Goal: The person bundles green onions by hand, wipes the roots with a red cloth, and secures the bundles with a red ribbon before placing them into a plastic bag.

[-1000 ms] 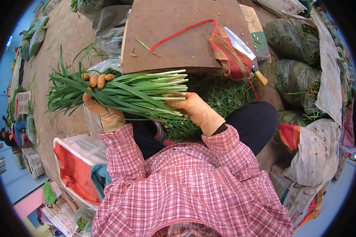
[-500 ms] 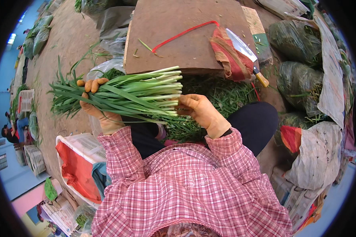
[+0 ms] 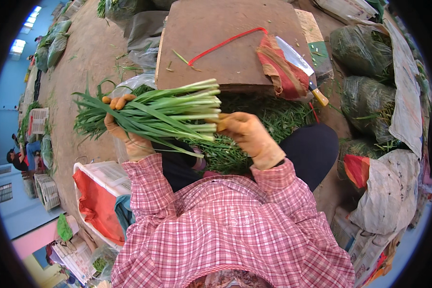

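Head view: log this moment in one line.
left grip: around leafy green bunch | right grip: at pale stalk ends | knife: beside red cloth

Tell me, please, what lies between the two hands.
Green stalks, in the head view: the left hand grips their leafy part, the right hand is near their pale ends.

right hand (image 3: 252, 139) blurred | left hand (image 3: 133, 143) partly hidden behind green stalks (image 3: 177, 108) | brown board (image 3: 221, 53) cut off at top
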Demonstrator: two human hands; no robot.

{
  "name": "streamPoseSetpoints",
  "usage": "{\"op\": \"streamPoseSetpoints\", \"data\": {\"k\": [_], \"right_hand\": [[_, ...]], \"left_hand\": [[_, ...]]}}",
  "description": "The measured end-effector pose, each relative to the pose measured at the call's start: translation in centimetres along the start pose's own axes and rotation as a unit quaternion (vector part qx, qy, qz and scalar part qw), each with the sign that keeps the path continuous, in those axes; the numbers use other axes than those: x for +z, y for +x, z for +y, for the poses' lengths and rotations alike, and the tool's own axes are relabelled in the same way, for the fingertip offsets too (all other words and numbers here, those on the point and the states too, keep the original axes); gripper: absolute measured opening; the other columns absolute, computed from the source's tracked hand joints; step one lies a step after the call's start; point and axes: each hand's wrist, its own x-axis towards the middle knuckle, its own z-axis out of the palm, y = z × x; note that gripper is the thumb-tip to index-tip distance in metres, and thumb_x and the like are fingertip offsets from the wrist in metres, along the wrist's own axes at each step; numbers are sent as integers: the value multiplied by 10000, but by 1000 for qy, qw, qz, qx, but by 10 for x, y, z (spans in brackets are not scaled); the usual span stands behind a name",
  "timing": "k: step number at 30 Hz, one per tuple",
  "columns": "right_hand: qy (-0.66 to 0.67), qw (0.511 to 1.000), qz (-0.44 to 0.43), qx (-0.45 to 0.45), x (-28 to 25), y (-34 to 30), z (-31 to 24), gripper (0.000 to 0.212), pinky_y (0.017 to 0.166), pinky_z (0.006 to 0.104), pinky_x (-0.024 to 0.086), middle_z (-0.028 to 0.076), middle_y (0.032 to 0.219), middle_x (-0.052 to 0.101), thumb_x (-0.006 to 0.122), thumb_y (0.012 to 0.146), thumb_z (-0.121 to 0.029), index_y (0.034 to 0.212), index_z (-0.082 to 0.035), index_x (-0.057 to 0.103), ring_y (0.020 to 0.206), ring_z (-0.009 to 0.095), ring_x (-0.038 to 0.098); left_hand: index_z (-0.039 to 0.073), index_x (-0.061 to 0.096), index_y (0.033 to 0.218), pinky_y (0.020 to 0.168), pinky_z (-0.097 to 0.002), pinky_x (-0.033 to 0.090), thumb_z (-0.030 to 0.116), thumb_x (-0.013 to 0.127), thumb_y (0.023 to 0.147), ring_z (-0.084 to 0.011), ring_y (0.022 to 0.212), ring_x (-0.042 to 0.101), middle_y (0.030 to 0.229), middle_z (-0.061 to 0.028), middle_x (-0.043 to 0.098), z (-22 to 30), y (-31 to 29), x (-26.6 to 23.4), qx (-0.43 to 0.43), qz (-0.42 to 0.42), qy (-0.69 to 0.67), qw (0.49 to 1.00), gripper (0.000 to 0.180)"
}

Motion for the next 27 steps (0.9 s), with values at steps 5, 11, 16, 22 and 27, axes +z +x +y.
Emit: {"op": "streamPoseSetpoints", "data": {"k": [5, 11, 16, 22, 27], "right_hand": [[-97, 994, 42, 17, -16, 0, -9, 339, 926, 355, 523, 191, 1144, 660, 655, 916, -200, 1109, 79, 633, 1041, 253, 651], [-176, 979, 102, 30, 6, 18, 12, 290, 658, 255, 460, 47, 845, 684, 725, 846, -216, 1020, 13, 690, 709, 122, 615], [-24, 977, 196, -77, -24, 5, -13, 252, 765, 277, 567, 99, 924, 692, 690, 889, -154, 1032, 51, 661, 735, 133, 641], [-433, 877, 150, -147, 9, 24, -5, 282, 752, 305, 510, 93, 944, 701, 771, 795, -163, 992, 20, 685, 812, 164, 644], [-118, 969, 187, -111, 0, 22, -10, 190, 641, 271, 539, 103, 879, 687, 658, 902, -97, 1001, 65, 662, 680, 138, 632]], "left_hand": [[49, 602, 1134, 998, -393, 409, -14, 682, 754, -170, 844, 566, 836, -9, 572, 0, 2, 11, 43, 5, 15, 999, 394], [47, 617, 1147, 1016, -418, 417, 23, 655, 786, -211, 859, 587, 901, -63, 616, -16, -2, 5, -13, 7, 53, 998, 363], [48, 651, 1093, 986, -414, 457, 21, 635, 798, -211, 856, 604, 889, -60, 629, -5, -3, -1, 30, 70, -29, 997, 297], [79, 665, 1076, 1021, -420, 462, 54, 644, 843, -203, 896, 644, 936, -75, 686, -23, -5, 6, 3, 197, 126, 972, 235], [59, 680, 1020, 1039, -420, 454, 103, 605, 899, -226, 959, 651, 967, -85, 692, -17, -13, -10, -19, 190, 216, 958, 149]]}}
